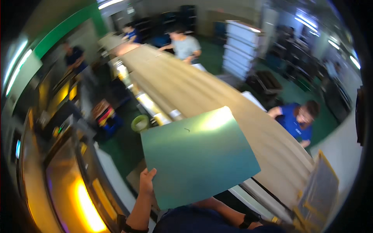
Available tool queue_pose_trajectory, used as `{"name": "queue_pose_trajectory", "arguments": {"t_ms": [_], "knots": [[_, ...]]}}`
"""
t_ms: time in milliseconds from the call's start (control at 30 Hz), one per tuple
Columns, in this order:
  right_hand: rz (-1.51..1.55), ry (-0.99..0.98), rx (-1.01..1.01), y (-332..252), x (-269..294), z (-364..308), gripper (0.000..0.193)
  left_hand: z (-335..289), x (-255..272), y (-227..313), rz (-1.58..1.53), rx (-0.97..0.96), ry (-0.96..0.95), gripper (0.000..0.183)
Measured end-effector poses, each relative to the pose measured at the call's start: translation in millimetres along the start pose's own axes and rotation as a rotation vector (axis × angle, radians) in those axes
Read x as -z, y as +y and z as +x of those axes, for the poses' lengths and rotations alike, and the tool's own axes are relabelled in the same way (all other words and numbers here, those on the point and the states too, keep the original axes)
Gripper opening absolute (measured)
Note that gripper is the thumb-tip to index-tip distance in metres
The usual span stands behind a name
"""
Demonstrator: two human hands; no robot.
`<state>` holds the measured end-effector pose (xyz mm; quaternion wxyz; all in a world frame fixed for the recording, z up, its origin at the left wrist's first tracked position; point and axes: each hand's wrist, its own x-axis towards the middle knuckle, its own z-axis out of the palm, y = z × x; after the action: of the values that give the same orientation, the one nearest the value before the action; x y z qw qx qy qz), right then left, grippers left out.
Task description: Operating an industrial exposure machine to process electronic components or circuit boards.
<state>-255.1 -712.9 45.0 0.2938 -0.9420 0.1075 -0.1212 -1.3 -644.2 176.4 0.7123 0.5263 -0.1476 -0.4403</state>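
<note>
A large green metallic sheet is held up at a tilt before my body, with a glare patch along its far edge and a small dark mark near that edge. My left hand is closed on its left edge, thumb over the face. From the lower right my right forearm runs in under the sheet's near edge. The sheet hides my right hand, so its fingers do not show.
A long tan conveyor belt stretches away beyond the sheet. At its right side sits a person in blue; others are farther along. On the left are a glowing yellow-lit machine and a green bin. A yellow-edged frame stands at right.
</note>
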Motion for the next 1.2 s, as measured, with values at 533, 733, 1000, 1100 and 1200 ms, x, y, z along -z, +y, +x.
{"name": "queue_pose_trajectory", "arguments": {"t_ms": [533,733,1000,1100,1200], "knots": [[0.435,-0.881,0.016,-128.3,-58.0,149.9,0.02,-272.6,321.4,-55.6,-0.746,-0.625,1.352,0.025],[0.297,-1.034,0.1,-204.3,-128.2,205.5,0.023,-338.4,408.7,-106.8,-0.499,-0.641,1.327,0.03],[0.229,-1.149,0.284,-299.9,-191.5,239.1,0.028,-383.2,431.5,-44.4,-1.107,-0.539,1.279,0.029],[0.238,-1.154,0.244,-320.0,-198.5,247.6,0.033,-395.7,433.4,-46.8,-0.461,-0.193,1.262,0.039],[0.181,-1.113,0.347,-325.5,-199.5,254.8,0.036,-386.4,449.5,-66.0,1.052,0.264,1.745,0.056]]}}
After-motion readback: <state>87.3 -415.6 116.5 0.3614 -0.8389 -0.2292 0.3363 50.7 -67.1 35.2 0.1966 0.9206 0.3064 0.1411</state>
